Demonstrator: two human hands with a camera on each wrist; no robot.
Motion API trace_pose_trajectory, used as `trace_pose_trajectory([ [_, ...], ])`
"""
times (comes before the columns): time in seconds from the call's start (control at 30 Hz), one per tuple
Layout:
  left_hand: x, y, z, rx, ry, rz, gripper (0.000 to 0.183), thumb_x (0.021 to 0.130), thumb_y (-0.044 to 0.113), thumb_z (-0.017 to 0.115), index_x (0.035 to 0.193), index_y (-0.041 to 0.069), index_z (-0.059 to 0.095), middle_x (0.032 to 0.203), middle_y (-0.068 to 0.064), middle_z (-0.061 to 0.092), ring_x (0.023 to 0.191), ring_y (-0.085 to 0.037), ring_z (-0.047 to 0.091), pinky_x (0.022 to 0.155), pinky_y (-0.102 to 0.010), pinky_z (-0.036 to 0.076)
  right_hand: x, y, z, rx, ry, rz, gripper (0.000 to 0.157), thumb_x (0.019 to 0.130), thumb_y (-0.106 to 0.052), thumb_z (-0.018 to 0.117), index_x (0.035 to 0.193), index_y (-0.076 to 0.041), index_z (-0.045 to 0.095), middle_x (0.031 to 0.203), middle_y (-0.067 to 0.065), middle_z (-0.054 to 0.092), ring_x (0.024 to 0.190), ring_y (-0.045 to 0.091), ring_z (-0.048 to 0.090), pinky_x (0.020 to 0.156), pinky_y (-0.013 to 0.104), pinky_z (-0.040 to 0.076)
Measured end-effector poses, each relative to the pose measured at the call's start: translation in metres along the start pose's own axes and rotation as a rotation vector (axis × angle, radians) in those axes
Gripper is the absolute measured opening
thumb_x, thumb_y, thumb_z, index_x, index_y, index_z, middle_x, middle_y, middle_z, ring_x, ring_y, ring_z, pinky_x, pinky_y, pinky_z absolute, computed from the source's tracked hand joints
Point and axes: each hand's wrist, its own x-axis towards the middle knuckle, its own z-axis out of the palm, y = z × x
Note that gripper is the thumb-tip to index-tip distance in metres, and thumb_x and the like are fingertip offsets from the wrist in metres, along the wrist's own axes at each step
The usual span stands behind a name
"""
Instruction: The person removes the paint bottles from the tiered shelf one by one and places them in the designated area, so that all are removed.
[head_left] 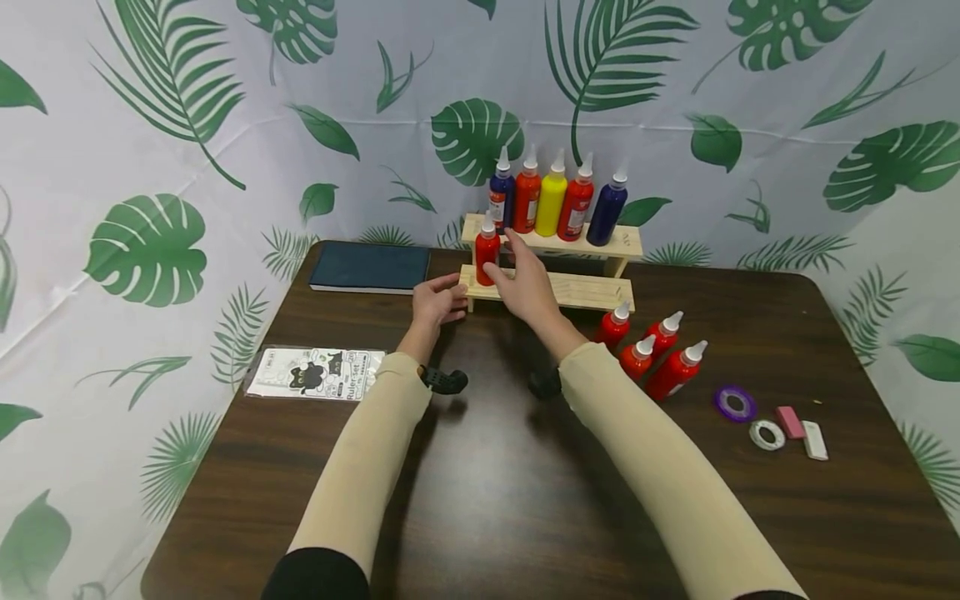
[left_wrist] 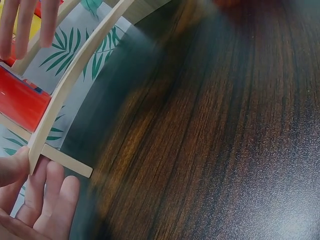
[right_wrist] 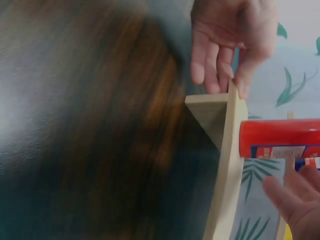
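A two-tier wooden rack [head_left: 577, 289] stands at the back of the table. My left hand [head_left: 438, 302] pinches the left end of its lower board, thumb above and fingers below, as the left wrist view [left_wrist: 45, 195] shows. One red squeeze bottle [head_left: 487, 257] with a white nozzle stands upright at that end of the lower board. Just right of this bottle is my right hand [head_left: 528, 283], its fingers spread and apart from it in the right wrist view [right_wrist: 300, 200]. Blue, red and yellow bottles [head_left: 551, 204] line the upper board.
Several red bottles [head_left: 675, 372] stand on the table right of the rack. Farther right lie a purple tape roll [head_left: 722, 406], a white roll [head_left: 753, 437], a pink block [head_left: 790, 422] and a white block [head_left: 815, 441]. A dark notebook [head_left: 367, 265] and a ruler-set packet [head_left: 315, 373] lie left.
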Motion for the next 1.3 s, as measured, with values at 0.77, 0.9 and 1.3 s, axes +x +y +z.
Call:
trace_pose_trajectory([
  [0.77, 0.002, -0.001, 0.0, -0.025, -0.005, -0.021, 0.031, 0.087, 0.013, 0.072, 0.118, 0.013, 0.069, 0.097, -0.012, 0.071, 0.078, -0.022, 0.071, 0.06, -0.028, 0.059, -0.027, -0.003, 0.006, 0.114, 0.183, 0.038, 0.048, 0.092, -0.026, 0.065, 0.134, -0.014, 0.044, 0.13, 0.011, 0.057, 0.113, 0.024, 0.06, 0.098, 0.039, 0.049],
  [0.9, 0.001, -0.001, 0.001, -0.024, -0.011, -0.024, 0.032, 0.087, 0.013, 0.072, 0.118, 0.013, 0.069, 0.099, -0.012, 0.072, 0.084, -0.025, 0.071, 0.06, -0.028, 0.059, -0.064, 0.0, -0.008, 0.167, 0.183, 0.035, 0.047, 0.092, -0.026, 0.066, 0.133, -0.014, 0.047, 0.128, 0.011, 0.059, 0.11, 0.025, 0.062, 0.094, 0.041, 0.051],
  [1.3, 0.002, -0.002, 0.001, -0.002, 0.01, -0.002, 0.031, 0.087, 0.015, 0.072, 0.118, 0.014, 0.069, 0.097, -0.01, 0.072, 0.078, -0.019, 0.071, 0.063, -0.029, 0.059, -0.205, 0.065, -0.056, 0.107, 0.271, 0.052, 0.051, 0.087, -0.017, 0.072, 0.131, -0.008, 0.049, 0.128, 0.011, 0.06, 0.108, 0.025, 0.062, 0.081, 0.025, 0.056],
])
